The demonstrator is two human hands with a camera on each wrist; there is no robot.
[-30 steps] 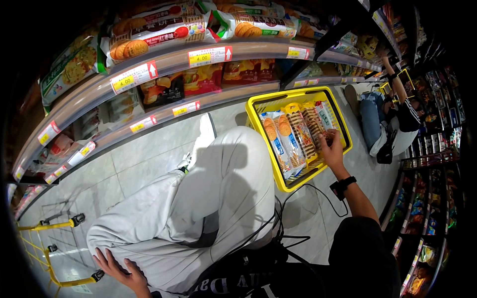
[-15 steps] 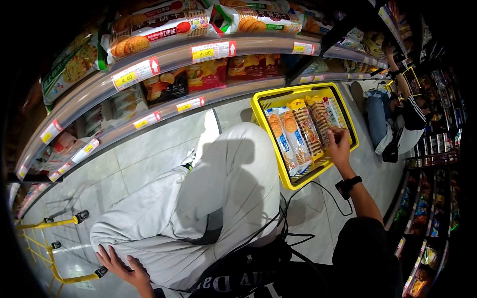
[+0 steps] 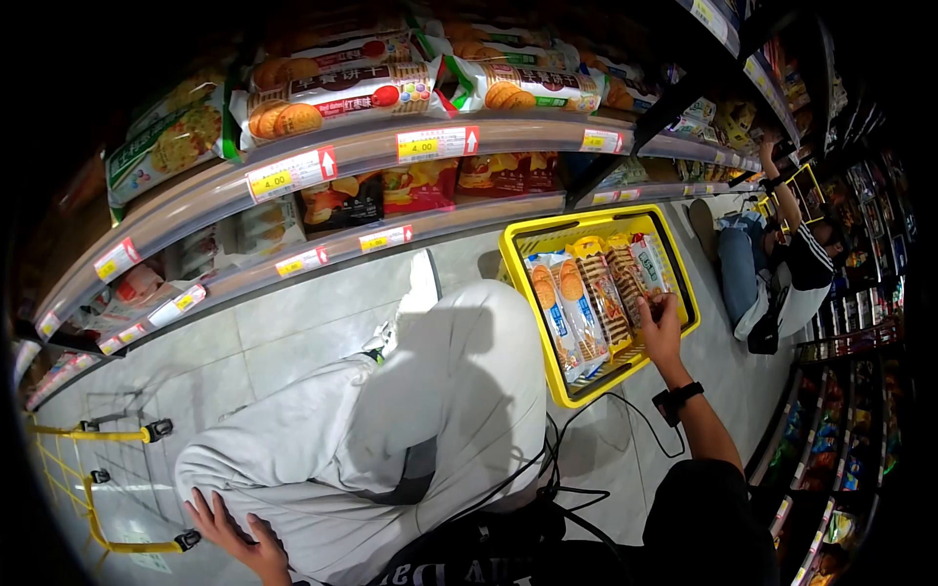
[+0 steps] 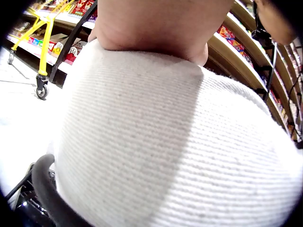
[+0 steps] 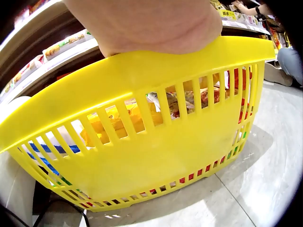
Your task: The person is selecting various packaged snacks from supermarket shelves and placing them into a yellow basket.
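In the head view, my left hand [image 3: 239, 535] rests on the knee of the light grey trousers [image 3: 293, 439], fingers spread. My right hand [image 3: 662, 337] lies over the near right side of a yellow basket [image 3: 572, 397], its fingers loosely curled beside the rightmost packs; no pack shows lifted in it. Several long biscuit packs lie side by side inside: blue-and-white ones [image 3: 555, 313] at the left, a yellow one [image 3: 598, 293] in the middle and a white-and-red one [image 3: 647, 262] at the right. The right wrist view shows my wrist above the basket rim [image 5: 156, 71]; its fingertips are hidden.
Shelves with biscuit packs [image 3: 342, 98] and price labels run along the top and left. A yellow wheeled frame [image 3: 93, 508] stands at lower left. Black cables [image 3: 557, 469] lie between my leg and the basket. Another person [image 3: 772, 283] crouches at the right by more shelves.
The head view has shifted, so the basket and shelves sit slightly lower than half a second ago. My right hand stays over the basket's near right side, and my left hand stays on the knee.
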